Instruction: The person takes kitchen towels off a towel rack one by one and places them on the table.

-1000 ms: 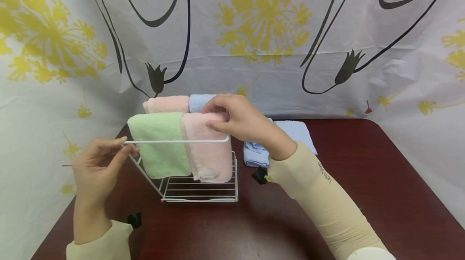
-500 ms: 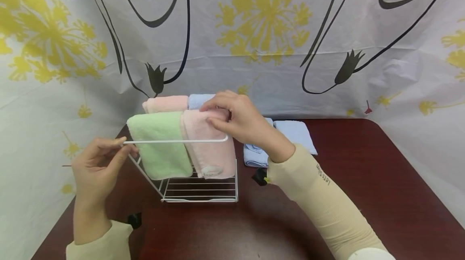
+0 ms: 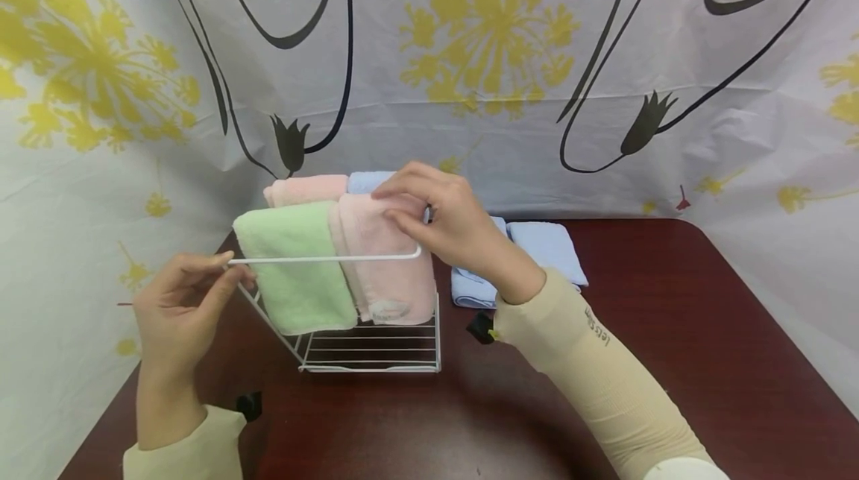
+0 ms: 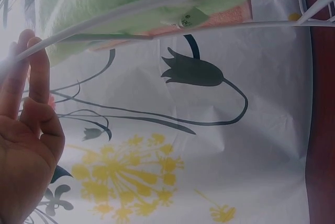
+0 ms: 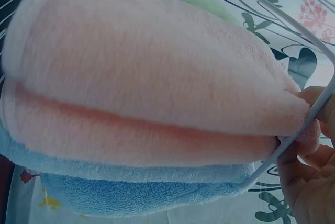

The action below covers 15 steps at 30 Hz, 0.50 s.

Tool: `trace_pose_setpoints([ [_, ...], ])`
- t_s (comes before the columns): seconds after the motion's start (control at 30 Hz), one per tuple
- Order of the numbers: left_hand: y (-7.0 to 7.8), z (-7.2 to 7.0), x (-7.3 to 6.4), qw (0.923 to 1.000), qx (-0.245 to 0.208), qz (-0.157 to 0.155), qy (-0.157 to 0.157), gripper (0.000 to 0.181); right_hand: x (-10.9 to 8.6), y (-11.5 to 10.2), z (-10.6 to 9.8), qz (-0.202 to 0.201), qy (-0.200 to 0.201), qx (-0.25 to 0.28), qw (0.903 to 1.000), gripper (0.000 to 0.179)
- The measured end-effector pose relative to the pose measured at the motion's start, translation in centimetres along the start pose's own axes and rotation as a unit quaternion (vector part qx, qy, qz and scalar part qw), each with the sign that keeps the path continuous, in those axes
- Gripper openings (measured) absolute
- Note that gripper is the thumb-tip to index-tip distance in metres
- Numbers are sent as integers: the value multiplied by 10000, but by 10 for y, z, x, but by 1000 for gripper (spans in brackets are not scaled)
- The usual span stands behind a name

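A white wire rack (image 3: 369,370) stands on the table, and its upper left corner is pinched by my left hand (image 3: 176,308). A folded green towel (image 3: 295,279) hangs at the front left of the rack. Beside it hangs a folded pink towel (image 3: 396,279), whose top edge my right hand (image 3: 446,215) pinches between thumb and fingers. In the right wrist view, the pink towel (image 5: 152,67) shows its folded layers and a white label. Behind these two, another pink towel (image 3: 309,188) and a blue towel (image 3: 367,182) hang, partly hidden.
Folded light blue towels (image 3: 546,245) lie on the dark red table (image 3: 644,331) right of the rack, partly covered by my right forearm. A white patterned curtain (image 3: 496,152) rises behind and along the sides.
My right hand has risen slightly with the front pink towel, whose lower edge sits higher and a little further right. The left hand stays at the rack corner.
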<state>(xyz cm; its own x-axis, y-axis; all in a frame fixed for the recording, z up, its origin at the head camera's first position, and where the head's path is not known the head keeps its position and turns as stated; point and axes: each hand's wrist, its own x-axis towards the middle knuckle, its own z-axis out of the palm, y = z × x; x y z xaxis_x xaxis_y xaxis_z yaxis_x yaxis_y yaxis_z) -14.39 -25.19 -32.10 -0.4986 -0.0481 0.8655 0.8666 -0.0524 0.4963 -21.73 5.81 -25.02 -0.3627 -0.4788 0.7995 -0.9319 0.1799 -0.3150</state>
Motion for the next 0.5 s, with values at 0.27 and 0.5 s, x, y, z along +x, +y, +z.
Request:
trace_pose_setpoints([
  [0.27,1,-2,-1,9998,160,-58,-37,24,-2,2,0,-67,287,357,9989,17],
  [0.5,1,-2,-1,9999,112,-43,-50,24,-2,2,0,14,547,669,9963,19],
])
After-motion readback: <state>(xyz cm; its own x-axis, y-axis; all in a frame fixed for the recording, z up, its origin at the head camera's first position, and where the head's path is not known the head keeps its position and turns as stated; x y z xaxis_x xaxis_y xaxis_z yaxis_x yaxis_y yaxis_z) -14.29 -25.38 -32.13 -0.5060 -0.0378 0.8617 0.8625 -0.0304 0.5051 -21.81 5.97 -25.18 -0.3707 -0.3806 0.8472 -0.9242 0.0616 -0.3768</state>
